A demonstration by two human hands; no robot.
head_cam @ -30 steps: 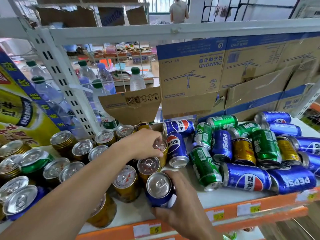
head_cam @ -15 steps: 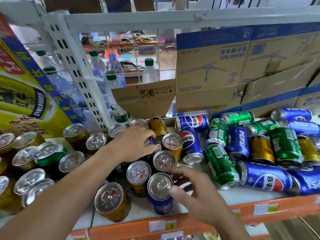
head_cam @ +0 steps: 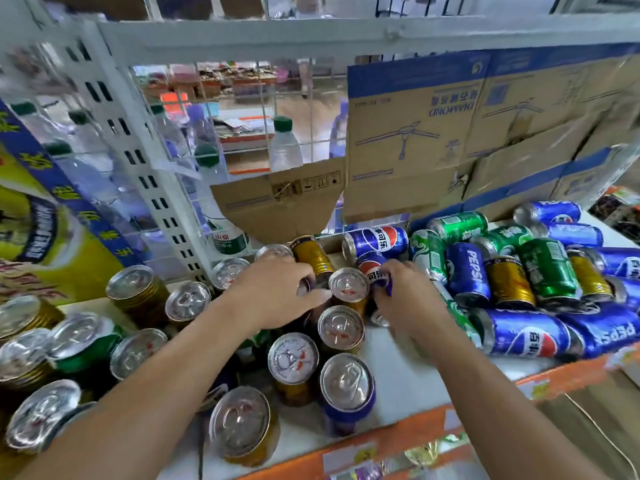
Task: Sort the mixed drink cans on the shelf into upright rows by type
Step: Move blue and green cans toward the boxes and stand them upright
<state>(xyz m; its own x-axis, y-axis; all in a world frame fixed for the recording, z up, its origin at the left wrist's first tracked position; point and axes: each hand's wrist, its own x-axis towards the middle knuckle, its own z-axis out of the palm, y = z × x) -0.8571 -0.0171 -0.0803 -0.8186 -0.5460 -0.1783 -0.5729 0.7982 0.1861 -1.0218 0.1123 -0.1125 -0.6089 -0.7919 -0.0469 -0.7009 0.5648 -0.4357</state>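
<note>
Upright cans fill the left half of the white shelf (head_cam: pixel 398 379): gold ones (head_cam: pixel 341 329) in a column, and a blue one (head_cam: pixel 347 384) at the front. My left hand (head_cam: pixel 273 294) curls over a partly hidden upright can (head_cam: pixel 307 287) at the back; its thumb lies against a gold can (head_cam: pixel 348 285). My right hand (head_cam: pixel 405 299) grips a blue Pepsi can (head_cam: pixel 374 270) lying on its side just right of that gold can. To the right lies a jumbled pile of green (head_cam: pixel 547 268), blue (head_cam: pixel 526 336) and gold (head_cam: pixel 507 284) cans.
Cardboard boxes (head_cam: pixel 415 133) stand behind the pile, and a cardboard flap (head_cam: pixel 277 199) hangs over the back cans. Water bottles (head_cam: pixel 284 145) stand behind the wire grid. A yellow poster (head_cam: pixel 38 220) borders the left. The shelf's orange front edge (head_cam: pixel 415 427) carries price tags.
My right hand let go of the blue upright can at the front and reached back to grip the lying Pepsi can. My left hand stayed on the back cans. The view moved closer.
</note>
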